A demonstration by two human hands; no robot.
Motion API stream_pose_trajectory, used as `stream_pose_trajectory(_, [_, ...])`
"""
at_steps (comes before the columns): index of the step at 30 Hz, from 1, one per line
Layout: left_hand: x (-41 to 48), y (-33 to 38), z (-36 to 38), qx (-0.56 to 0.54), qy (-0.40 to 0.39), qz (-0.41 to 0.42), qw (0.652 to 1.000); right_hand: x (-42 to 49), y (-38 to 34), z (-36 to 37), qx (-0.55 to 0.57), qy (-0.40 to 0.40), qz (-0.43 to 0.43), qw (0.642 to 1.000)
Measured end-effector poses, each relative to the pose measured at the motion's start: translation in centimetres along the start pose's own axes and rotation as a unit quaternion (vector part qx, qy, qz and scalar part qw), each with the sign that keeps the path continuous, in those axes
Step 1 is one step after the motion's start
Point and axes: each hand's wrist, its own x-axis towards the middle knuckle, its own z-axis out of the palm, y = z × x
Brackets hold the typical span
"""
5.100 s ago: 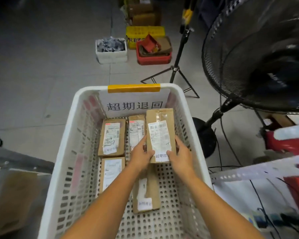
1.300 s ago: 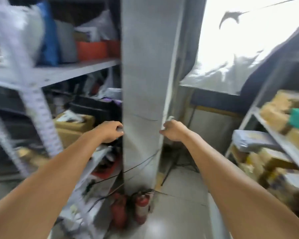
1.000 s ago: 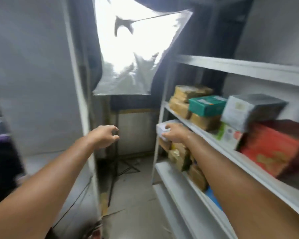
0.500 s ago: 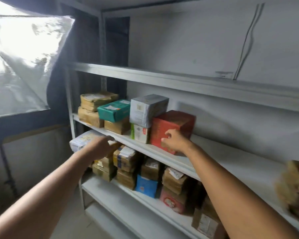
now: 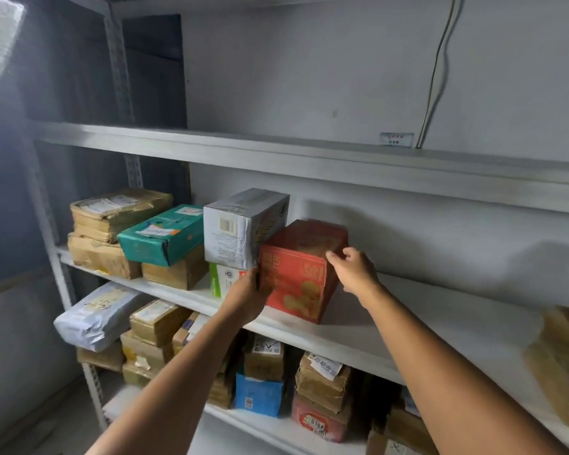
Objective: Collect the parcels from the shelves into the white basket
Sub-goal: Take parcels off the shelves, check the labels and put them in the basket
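Trouble: pulling red box (image 5: 298,277), gripped by our left hand (image 5: 245,298), right hand (image 5: 355,274) half-open alongside, could topple grey box (image 5: 243,224) at its ten o'clock.

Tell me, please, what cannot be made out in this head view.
All in the head view:
White basket: out of frame.
Brown parcel: blurred, cut off by the right edge.
Shelf label: too small to read.
Green-and-white box: partly hidden by the left hand gripping the red box.
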Motion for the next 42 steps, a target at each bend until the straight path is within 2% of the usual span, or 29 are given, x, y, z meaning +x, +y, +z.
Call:
stream_pose_trajectory(5, [3.3,0.2,1.9,-0.070,0.005,-0.018,0.997,2.2,-0.1,2.6,0.116,-0.007,0.092,0.989])
stream_pose_trajectory(8, [4.5,0.1,2.1,-0.092,0.009,-0.043,0.995,2.5,0.2,3.6,0.169,-0.004,0.116,0.979])
stream_pose_trajectory(13, [5.1,-0.1,2.4,-0.145,0.021,-0.035,0.989,1.9,1.1,2.5,0.199,-0.025,0.102,0.974])
stream_pose_trajectory(17, [3.6,1.2,3.4,-0.241,-0.003,-0.021,0.970,-0.2,3.1,0.4,0.194,-0.054,0.044,0.979])
stream_pose_trajectory(23, [1.1,3.6,4.5,-0.224,-0.051,0.036,0.973,-3.3,6.5,-2.5,0.123,-0.006,-0.015,0.992])
stream_pose_trajectory(25, [0.2,4.3,4.7,-0.281,-0.076,0.034,0.956,-4.1,7.0,-3.5,0.125,0.013,-0.029,0.992])
stream_pose_trajectory(28, [-0.9,5.4,4.8,-0.391,-0.124,0.027,0.912,-5.5,7.3,-5.0,0.128,0.058,-0.049,0.989])
stream_pose_trajectory(31, [-1.8,6.7,4.5,-0.447,-0.155,0.031,0.880,-6.7,7.5,-6.1,0.124,0.100,-0.054,0.986])
stream_pose_trajectory(42, [-4.9,10.7,3.3,-0.476,-0.206,0.095,0.850,-7.7,6.9,-11.0,0.240,0.068,-0.024,0.968])
